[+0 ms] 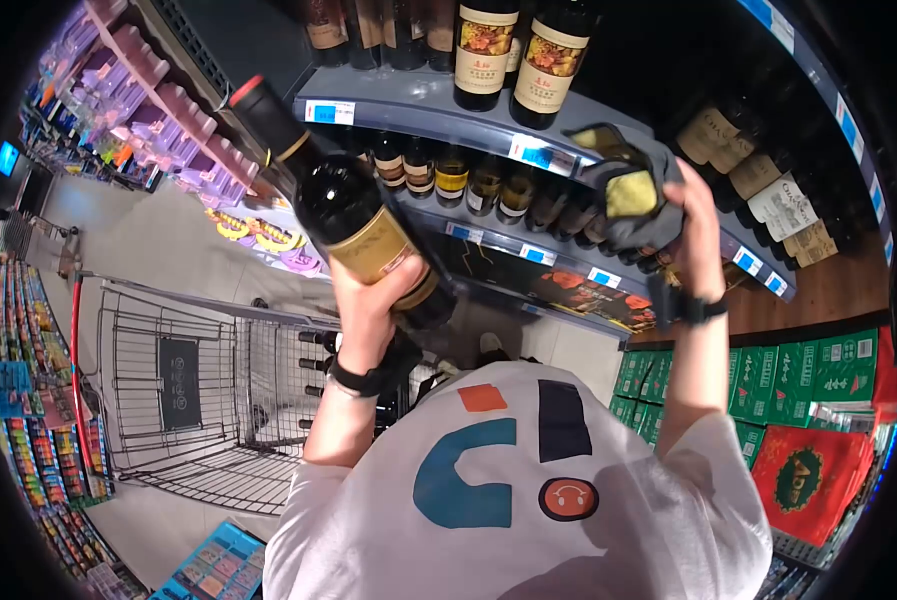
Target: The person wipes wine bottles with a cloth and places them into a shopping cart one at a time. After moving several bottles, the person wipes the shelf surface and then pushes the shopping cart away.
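Up close, the fingers of the left hand (368, 300) grip a dark wine bottle (343, 210), those of the right hand (696, 235) clutch a grey-yellow cloth (628, 195) at the shelf (418, 115), and the wire cart (168, 380) holds several lying bottles (318, 365).

Left hand (368, 300) grips a tilted bottle (353, 215) near its base. Right hand (698, 240) holds a cloth (628, 195) by the shelf (418, 115) edge.
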Available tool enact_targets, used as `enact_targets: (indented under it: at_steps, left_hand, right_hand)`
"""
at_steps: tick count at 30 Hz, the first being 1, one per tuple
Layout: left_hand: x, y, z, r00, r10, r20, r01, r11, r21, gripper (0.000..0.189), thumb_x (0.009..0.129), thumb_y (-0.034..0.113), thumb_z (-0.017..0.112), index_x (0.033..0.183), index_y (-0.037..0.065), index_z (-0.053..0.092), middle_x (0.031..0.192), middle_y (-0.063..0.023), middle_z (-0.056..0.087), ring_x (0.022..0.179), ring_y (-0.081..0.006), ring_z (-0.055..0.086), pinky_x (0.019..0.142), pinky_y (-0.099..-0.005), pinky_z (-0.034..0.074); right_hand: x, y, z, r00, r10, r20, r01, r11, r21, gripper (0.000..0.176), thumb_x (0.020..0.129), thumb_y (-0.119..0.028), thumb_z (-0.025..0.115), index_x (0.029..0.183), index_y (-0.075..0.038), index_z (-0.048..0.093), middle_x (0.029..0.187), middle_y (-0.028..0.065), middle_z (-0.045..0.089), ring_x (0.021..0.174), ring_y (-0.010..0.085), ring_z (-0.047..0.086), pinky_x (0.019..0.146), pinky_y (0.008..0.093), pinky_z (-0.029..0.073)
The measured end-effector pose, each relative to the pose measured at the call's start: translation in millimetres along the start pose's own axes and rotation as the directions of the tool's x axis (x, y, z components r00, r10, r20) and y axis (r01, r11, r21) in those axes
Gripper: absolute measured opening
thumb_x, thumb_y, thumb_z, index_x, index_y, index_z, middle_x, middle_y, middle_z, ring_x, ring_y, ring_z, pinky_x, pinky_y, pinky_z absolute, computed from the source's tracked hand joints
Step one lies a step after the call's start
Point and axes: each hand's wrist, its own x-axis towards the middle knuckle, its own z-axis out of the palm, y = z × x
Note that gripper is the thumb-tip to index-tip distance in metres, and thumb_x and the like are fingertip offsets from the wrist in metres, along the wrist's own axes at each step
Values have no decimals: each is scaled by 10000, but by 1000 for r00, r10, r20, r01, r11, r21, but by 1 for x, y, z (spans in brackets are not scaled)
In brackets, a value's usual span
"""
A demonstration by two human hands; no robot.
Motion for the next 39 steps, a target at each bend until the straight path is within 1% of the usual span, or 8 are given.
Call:
enact_targets:
  at_steps: [4,6,12,16,18,24,35,39]
  left_hand:
    - [19,-1,58,995,59,77,-45,984,-171,370,738,13,689,1075,10,535,943,-44,606,807,-124,589,726,-271,490]
    - [17,-10,79,992,70,106,-54,987,-151,411,781,71,648,1157,0,499,1012,-63,600,909,-162,599,811,-293,484]
    - [19,-23,152,923,204,327,-152,972,-178,438,664,11,751,1066,0,576,965,-59,631,863,-166,625,799,-295,505]
    - [35,-37,201,803,302,514,-497,815,297,396,692,45,747,1052,-24,600,976,-77,649,884,-171,627,795,-291,506]
    - [55,-57,229,774,348,529,-610,635,474,500,615,131,827,1029,0,579,937,-93,648,832,-186,628,778,-337,512]
    - [109,-95,296,751,403,524,-547,823,151,724,596,144,864,1181,32,452,1090,-76,598,1016,-152,573,904,-313,466]
    - [195,-161,333,857,49,514,-324,826,462,682,587,111,872,1133,14,474,1072,-113,606,968,-195,605,861,-332,498]
    - [227,-177,360,841,107,530,-234,956,178,729,546,87,886,1144,23,475,1057,-111,605,923,-206,616,820,-339,531]
  right_hand:
    - [-66,33,79,904,-158,398,375,741,-557,702,738,-120,713,1355,23,411,1327,177,486,1203,264,508,988,354,416]
    - [-82,45,113,795,-454,403,603,666,-440,803,716,-143,746,1401,-2,350,1370,197,436,1263,310,446,1052,371,348]
    - [-68,60,64,963,-267,26,248,922,297,665,909,-341,593,1415,-8,319,1373,111,421,1267,197,398,1060,354,319]
    - [-67,57,11,978,160,131,-207,799,565,340,1005,-274,447,1173,4,545,1069,57,610,983,116,564,861,264,446]
    - [-65,59,-13,987,153,-53,-115,892,437,290,983,-237,502,1131,3,571,1007,42,625,922,106,569,820,258,454]
    - [-81,45,-82,979,100,-176,-67,980,187,231,907,-144,611,1087,-1,579,937,22,624,831,84,560,742,239,454]
    - [-84,40,-145,972,-53,-227,11,983,-185,283,847,-165,687,1053,1,588,883,63,642,809,116,587,735,260,469]
    - [-83,34,-161,963,-87,-255,12,959,-283,294,834,-162,697,1049,4,586,883,75,642,807,121,592,728,264,470]
